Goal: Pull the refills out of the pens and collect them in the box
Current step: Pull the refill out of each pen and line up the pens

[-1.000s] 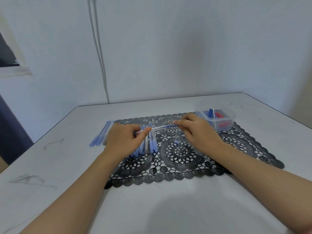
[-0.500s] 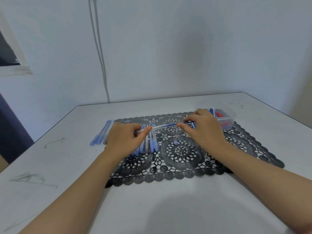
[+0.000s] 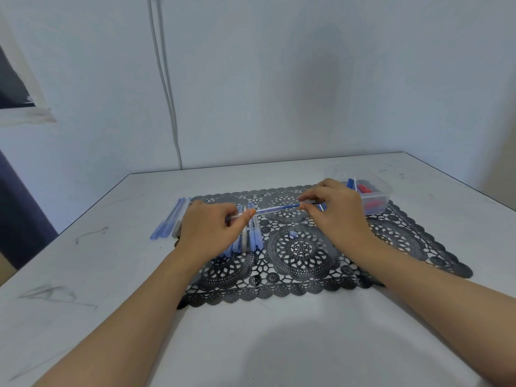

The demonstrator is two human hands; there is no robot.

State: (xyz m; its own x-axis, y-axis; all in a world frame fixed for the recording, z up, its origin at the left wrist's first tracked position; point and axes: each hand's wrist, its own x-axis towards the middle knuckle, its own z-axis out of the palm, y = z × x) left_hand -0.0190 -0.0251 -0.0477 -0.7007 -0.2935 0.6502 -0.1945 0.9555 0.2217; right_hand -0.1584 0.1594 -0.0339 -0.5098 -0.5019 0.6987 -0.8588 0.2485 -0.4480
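Observation:
A clear pen barrel [image 3: 265,211] hangs level above the black lace mat [image 3: 307,263], with a blue refill [image 3: 290,206] sticking out of its right end. My left hand [image 3: 212,227] pinches the barrel's left end. My right hand [image 3: 335,210] pinches the refill's right end just left of the clear plastic box [image 3: 382,195], which holds blue and red refills. Several blue and clear pens [image 3: 251,238] lie in a row on the mat under my left hand, partly hidden by it.
A few pale blue pen barrels [image 3: 170,222] lie on the white table [image 3: 251,344] off the mat's left edge. A small blue cap [image 3: 293,234] sits mid-mat. The wall stands close behind, with a white cable [image 3: 167,88] running down it.
My right hand has moved right toward the box, drawing the blue refill further out of the barrel. My left hand has stayed in place.

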